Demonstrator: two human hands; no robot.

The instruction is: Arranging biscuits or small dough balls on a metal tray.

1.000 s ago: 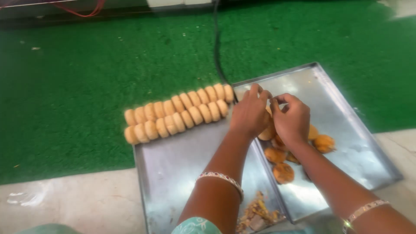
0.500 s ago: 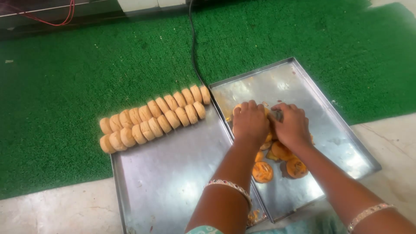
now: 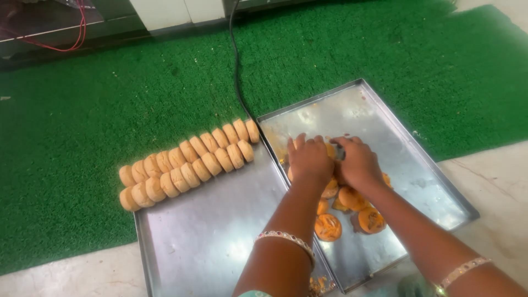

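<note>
Green turf (image 3: 82, 110) underlies two steel trays (image 3: 220, 242) holding biscuits (image 3: 187, 165).

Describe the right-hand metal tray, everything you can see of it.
The right-hand tray is a shallow rectangular sheet of shiny grey metal with a low raised rim, lying angled on the green mat and pale floor. Orange crumbs smear its far end. Loose orange biscuits lie on it under both hands. Its left edge overlaps the neighbouring tray.

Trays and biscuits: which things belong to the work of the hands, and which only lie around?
In the work: left hand, right hand, loose biscuits, right tray.

Lying about: two biscuit rows, left tray, black cable, green mat.
</note>
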